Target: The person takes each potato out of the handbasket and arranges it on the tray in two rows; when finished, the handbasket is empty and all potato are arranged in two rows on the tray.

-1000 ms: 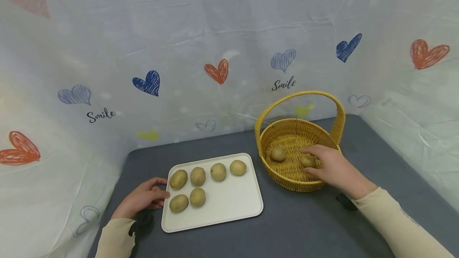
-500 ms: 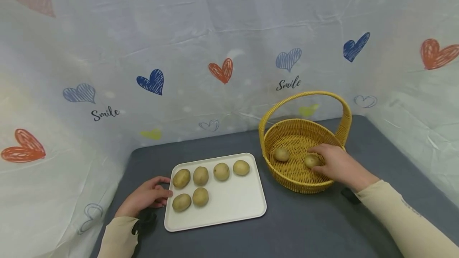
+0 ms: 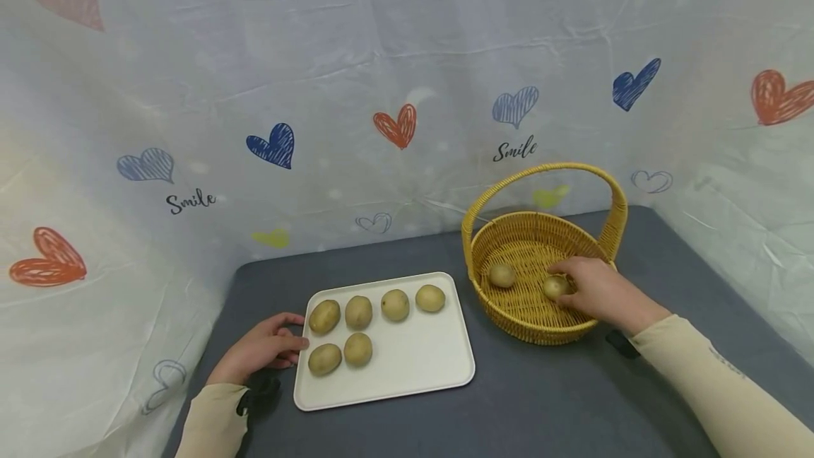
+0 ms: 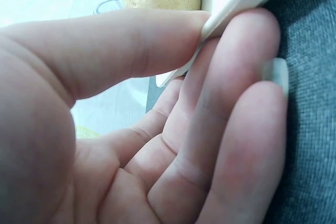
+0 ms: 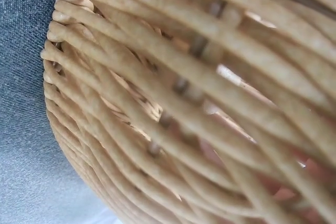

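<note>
My left hand (image 3: pixel 262 346) is at the left edge of a white tray (image 3: pixel 413 366). In the left wrist view its thumb (image 4: pixel 173 40) lies on the tray's rim (image 4: pixel 231 6) and the fingers curl beneath, pinching it. Several potatoes (image 3: pixel 358 349) lie on the tray, in a back row and a shorter front row. Over at the right, my right hand (image 3: pixel 600 292) reaches into a yellow wicker basket (image 3: pixel 524 331). Its thumb and fingers hold a potato (image 3: pixel 555 288) low in the basket. Woven strands (image 5: pixel 157 87) hide most of that hand in the right wrist view.
Another potato (image 3: pixel 502 276) lies in the basket's left part. The basket's tall handle (image 3: pixel 547 167) arches over its back. A dark grey cloth (image 3: pixel 394 423) covers the table, with a heart-printed curtain (image 3: pixel 331 90) behind and at the sides.
The head view has shifted slightly, moving the scene a little to the right. The potato at my right hand has turned, showing a paler, rounder end. My left hand stays on the tray edge.
</note>
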The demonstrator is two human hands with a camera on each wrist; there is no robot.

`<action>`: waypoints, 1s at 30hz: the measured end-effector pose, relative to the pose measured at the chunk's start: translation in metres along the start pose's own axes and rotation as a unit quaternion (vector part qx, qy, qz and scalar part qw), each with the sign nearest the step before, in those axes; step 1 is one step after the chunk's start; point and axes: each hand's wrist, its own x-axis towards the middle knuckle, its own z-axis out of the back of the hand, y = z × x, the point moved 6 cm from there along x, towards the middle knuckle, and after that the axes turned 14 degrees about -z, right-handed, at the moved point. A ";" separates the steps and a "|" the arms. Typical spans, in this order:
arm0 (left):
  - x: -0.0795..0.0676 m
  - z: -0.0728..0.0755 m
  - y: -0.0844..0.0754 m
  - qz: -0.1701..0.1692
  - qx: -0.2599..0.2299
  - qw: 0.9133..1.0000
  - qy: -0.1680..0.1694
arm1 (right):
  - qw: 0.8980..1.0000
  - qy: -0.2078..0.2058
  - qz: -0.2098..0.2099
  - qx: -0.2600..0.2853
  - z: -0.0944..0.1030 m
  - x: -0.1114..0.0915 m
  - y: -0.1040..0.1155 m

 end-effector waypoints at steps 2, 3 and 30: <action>0.000 0.000 0.000 0.001 0.000 1.000 -0.001 | 1.000 0.003 -0.003 0.002 -0.001 0.000 0.000; 0.000 -0.001 -0.001 0.002 0.000 1.000 -0.001 | 1.000 0.004 -0.004 0.002 -0.001 0.001 -0.001; 0.000 0.000 -0.001 0.000 -0.001 1.000 -0.004 | 1.000 0.002 0.009 -0.002 -0.001 0.005 0.001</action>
